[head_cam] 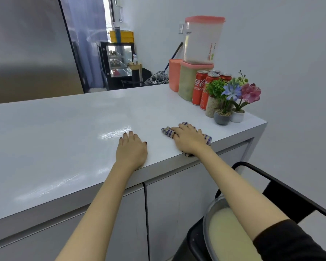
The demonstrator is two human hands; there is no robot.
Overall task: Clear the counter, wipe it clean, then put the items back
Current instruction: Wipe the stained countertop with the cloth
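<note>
A white counter stretches across the view, with wet streaks shining near its front edge. My right hand lies flat on a crumpled blue-checked cloth close to the front edge, fingers spread over it. My left hand rests palm down on the bare counter just left of the cloth. At the far right corner stand red cola cans, three small potted fake plants and stacked pink-lidded plastic containers.
A black chair stands at the lower right with a lidded container on its seat, under my right forearm. Grey cabinet doors lie below the counter. A steel fridge rises behind the counter's left.
</note>
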